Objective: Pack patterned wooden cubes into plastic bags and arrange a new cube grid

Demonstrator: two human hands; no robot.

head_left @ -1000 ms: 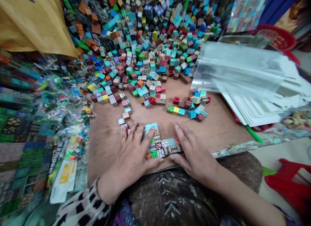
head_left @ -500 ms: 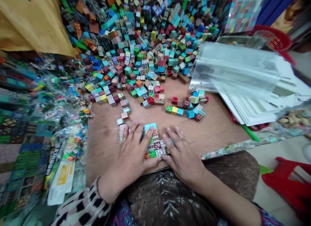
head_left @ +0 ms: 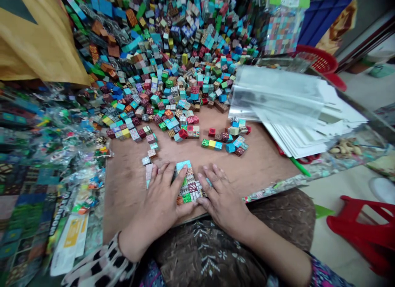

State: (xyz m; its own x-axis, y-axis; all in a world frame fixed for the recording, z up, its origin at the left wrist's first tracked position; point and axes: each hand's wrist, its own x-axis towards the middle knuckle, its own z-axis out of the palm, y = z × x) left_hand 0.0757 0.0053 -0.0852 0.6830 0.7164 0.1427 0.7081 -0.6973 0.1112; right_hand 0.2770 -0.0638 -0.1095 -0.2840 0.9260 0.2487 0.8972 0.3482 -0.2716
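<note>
While their fingers spread wide, the left hand and right hand flank and touch a packed patch of small painted cubes on the wooden board.

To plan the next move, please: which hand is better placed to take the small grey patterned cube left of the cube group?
The left, probably: the left hand lies open just below the small grey patterned cube, while the right hand sits beyond the cube group.

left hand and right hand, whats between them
In the head view, a tight block of small patterned cubes lies between the left hand and the right hand, touching both.
</note>
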